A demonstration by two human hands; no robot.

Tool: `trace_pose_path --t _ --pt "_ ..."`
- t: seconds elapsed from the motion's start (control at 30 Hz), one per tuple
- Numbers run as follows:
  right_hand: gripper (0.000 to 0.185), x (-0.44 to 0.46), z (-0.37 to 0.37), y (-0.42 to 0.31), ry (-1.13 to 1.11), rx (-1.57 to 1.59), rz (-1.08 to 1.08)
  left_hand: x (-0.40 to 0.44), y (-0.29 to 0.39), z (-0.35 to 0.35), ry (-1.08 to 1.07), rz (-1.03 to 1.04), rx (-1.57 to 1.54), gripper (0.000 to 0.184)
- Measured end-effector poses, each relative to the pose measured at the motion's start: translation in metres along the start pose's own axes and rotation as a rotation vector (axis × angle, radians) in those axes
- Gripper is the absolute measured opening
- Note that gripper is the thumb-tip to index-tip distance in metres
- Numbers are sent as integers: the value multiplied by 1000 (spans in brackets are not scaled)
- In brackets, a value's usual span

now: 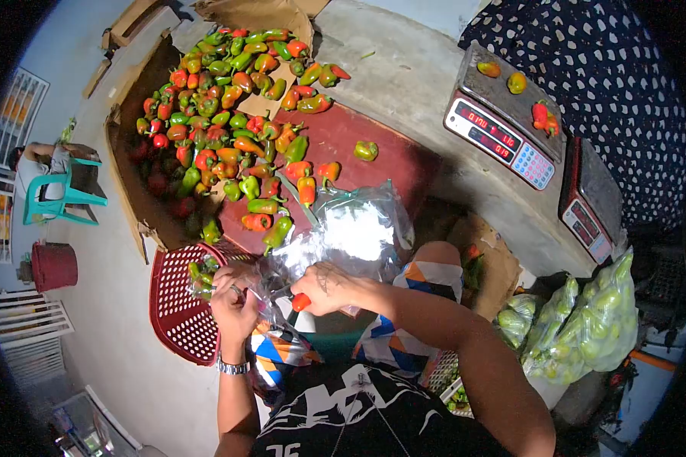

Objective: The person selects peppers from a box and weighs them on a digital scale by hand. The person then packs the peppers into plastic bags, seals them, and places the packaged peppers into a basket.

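Reading "0.19" on the metal-topped scale, I have my right hand gripping a glossy red pepper near my left hand, whose fingers clutch a clear, crinkled plastic bag.

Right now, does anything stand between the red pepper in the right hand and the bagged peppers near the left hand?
Yes: the left hand and clear plastic beside it lie between the red pepper and the bagged peppers.
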State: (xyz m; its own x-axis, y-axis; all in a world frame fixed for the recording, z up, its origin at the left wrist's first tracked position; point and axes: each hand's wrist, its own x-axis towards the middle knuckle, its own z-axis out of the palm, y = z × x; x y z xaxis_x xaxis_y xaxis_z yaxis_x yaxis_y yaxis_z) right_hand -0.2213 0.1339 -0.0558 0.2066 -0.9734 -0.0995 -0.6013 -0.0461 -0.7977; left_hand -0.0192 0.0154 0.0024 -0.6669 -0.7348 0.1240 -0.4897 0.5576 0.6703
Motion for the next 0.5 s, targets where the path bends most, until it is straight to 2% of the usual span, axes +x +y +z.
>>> trace_pose_path --t 0.1,0.23,0.37,0.4,0.5 --pt "18 4 -9 1 67 82 54 2 0 1 20 56 -2 10" --pt "19 9 -5 7 184 33 93 5 -5 2 73 174 41 17" --pt "33 12 -13 6 288 179 138 3 3 0 70 101 11 18" --pt "42 13 -12 8 331 143 90 3 7 -1 64 84 11 18" --pt "44 18 -16 15 418 506 48 3 7 -2 31 49 10 14"
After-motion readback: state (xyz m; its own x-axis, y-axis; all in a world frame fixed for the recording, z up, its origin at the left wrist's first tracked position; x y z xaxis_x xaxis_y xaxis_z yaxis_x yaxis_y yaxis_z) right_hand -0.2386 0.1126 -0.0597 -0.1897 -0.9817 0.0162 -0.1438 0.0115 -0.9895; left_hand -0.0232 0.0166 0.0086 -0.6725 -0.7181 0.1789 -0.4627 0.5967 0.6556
